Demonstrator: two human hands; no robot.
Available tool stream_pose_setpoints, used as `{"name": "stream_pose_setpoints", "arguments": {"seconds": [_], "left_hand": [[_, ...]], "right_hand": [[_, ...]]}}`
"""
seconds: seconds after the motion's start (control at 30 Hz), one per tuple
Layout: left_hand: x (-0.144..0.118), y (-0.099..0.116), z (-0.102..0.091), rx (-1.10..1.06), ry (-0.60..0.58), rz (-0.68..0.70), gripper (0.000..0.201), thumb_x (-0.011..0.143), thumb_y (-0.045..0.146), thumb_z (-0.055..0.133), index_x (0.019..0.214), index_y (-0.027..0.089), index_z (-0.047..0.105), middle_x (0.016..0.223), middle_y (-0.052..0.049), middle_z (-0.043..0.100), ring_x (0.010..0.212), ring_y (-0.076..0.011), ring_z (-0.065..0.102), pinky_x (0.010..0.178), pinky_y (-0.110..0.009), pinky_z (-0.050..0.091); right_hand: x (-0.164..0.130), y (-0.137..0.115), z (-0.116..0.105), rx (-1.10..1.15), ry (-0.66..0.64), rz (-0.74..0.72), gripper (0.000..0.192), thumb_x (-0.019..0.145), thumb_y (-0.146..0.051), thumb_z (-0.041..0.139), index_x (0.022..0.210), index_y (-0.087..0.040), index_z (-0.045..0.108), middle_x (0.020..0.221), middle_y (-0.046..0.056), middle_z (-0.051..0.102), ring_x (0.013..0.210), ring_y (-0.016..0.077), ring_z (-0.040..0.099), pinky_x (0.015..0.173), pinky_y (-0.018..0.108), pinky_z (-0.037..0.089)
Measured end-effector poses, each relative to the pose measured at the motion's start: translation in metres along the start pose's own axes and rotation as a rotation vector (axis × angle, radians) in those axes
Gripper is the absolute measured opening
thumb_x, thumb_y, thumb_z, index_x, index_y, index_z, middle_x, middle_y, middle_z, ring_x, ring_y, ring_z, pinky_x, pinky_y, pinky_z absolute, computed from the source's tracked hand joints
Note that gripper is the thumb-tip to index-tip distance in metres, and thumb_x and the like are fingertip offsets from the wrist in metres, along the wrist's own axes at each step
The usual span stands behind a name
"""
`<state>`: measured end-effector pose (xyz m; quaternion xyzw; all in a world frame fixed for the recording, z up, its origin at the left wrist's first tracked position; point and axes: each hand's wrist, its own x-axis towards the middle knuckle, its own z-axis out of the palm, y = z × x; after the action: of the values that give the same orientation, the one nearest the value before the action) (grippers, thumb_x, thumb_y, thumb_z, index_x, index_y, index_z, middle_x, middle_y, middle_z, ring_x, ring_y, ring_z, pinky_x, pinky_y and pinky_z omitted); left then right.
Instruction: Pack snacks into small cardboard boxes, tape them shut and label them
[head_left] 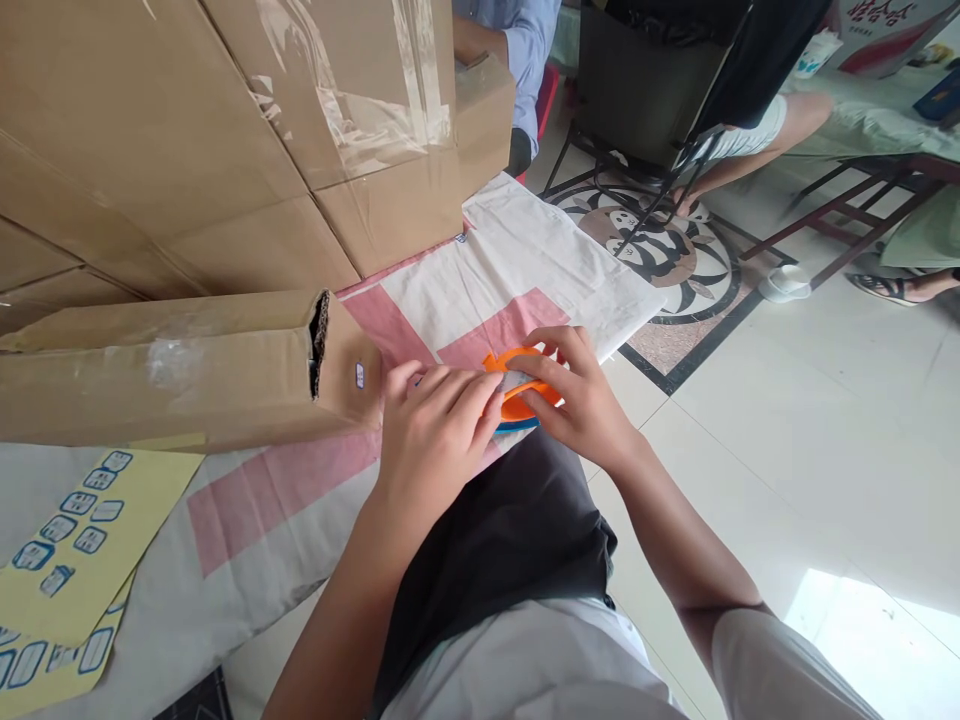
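surface: white and pink cloth (525,270) over a table edge, cardboard boxes (225,150) stacked behind
left hand (439,425): fingertips pressing down on the orange piece (517,385)
right hand (581,395): pinching its far rim
sticker sheets (75,540): partly peeled, many labels left
progress: one small label (359,375) on the box end

Single view only, worn on the head, aimed forward and steeply down over the lap. Very near to the white and pink cloth-covered desk (517,265) at its edge, with brown cardboard boxes (225,130) close on the left. Pale tiled floor (825,430) stretching off to the right.
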<state>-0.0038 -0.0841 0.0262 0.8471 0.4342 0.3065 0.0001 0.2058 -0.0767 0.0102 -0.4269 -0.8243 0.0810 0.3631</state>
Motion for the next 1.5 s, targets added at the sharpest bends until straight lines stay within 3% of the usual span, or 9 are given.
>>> {"name": "stream_pose_setpoints", "arguments": {"seconds": [0.2,0.37,0.53,0.8,0.93,1.1,1.23,1.4,1.5], "left_hand": [[-0.006,-0.009,0.009,-0.104,-0.065,-0.044,0.019,0.099,0.026,0.060,0.118,0.021,0.061,0.101,-0.004,0.079,0.096,-0.0211,0.071,0.103,-0.045,0.039],[-0.022,-0.023,0.020,-0.157,-0.154,-0.272,0.056,0.088,0.046,0.075,0.131,0.019,0.052,0.120,-0.012,0.073,0.112,-0.0293,0.069,0.096,-0.045,0.049],[-0.036,-0.019,0.035,-0.161,-0.189,-0.409,0.047,0.084,0.030,0.079,0.122,0.020,0.054,0.110,-0.010,0.071,0.104,-0.0293,0.070,0.081,-0.038,0.054],[-0.036,-0.010,0.036,-0.201,-0.145,-0.377,0.042,0.085,0.029,0.079,0.116,0.020,0.052,0.103,-0.008,0.069,0.099,-0.0296,0.066,0.084,-0.041,0.048],[-0.038,-0.009,0.037,-0.215,-0.092,-0.336,0.030,0.093,0.029,0.069,0.117,0.018,0.054,0.101,-0.008,0.069,0.096,-0.0286,0.063,0.083,-0.042,0.046],[-0.044,-0.011,0.033,-0.248,-0.096,-0.298,0.029,0.088,0.018,0.067,0.116,0.020,0.059,0.109,-0.005,0.071,0.099,-0.0270,0.062,0.083,-0.044,0.043],[-0.041,-0.021,0.021,-0.446,-0.161,-0.312,0.024,0.090,0.037,0.066,0.110,0.023,0.065,0.107,-0.003,0.073,0.103,-0.0269,0.061,0.086,-0.047,0.043],[-0.021,-0.031,0.008,-0.529,-0.273,-0.346,0.006,0.086,0.023,0.065,0.088,0.025,0.070,0.089,-0.001,0.071,0.094,-0.0239,0.063,0.083,-0.044,0.044],[-0.008,-0.028,0.008,-0.415,-0.331,-0.307,0.017,0.076,0.013,0.070,0.066,0.023,0.061,0.072,-0.002,0.064,0.083,-0.0247,0.062,0.079,-0.044,0.042]], "right_hand": [[0.015,-0.003,-0.002,0.162,-0.227,0.037,0.010,0.100,-0.028,0.058,0.103,-0.021,0.063,0.115,0.010,0.055,0.105,0.0248,0.046,0.095,0.044,0.046],[0.024,-0.008,0.002,0.100,-0.314,0.022,0.008,0.101,-0.028,0.058,0.102,-0.020,0.060,0.104,0.009,0.057,0.097,0.0238,0.044,0.090,0.042,0.043],[0.036,-0.014,0.010,-0.054,-0.370,0.116,0.008,0.099,-0.025,0.059,0.093,-0.020,0.060,0.100,0.009,0.058,0.094,0.0252,0.045,0.081,0.042,0.043],[0.044,-0.018,-0.001,-0.103,-0.391,0.088,0.004,0.100,-0.023,0.059,0.102,-0.020,0.060,0.099,0.010,0.058,0.093,0.0244,0.051,0.078,0.042,0.050],[0.034,-0.007,-0.007,-0.067,-0.360,-0.035,0.012,0.098,-0.020,0.063,0.108,-0.023,0.059,0.099,0.008,0.056,0.092,0.0233,0.052,0.077,0.041,0.050],[0.003,0.009,-0.004,-0.048,-0.192,-0.048,0.015,0.096,-0.026,0.063,0.109,-0.024,0.058,0.099,0.007,0.052,0.090,0.0243,0.051,0.072,0.040,0.047],[-0.015,0.007,0.001,-0.135,-0.076,-0.068,0.014,0.096,-0.031,0.060,0.109,-0.026,0.058,0.093,0.005,0.049,0.086,0.0243,0.051,0.071,0.041,0.046],[-0.023,0.002,0.007,-0.200,-0.009,-0.105,0.012,0.098,-0.036,0.056,0.108,-0.029,0.055,0.092,0.005,0.044,0.085,0.0250,0.052,0.068,0.043,0.051],[-0.024,-0.001,0.010,-0.235,-0.001,-0.118,0.012,0.100,-0.039,0.054,0.106,-0.029,0.053,0.091,0.005,0.042,0.081,0.0237,0.048,0.066,0.042,0.051]]}}
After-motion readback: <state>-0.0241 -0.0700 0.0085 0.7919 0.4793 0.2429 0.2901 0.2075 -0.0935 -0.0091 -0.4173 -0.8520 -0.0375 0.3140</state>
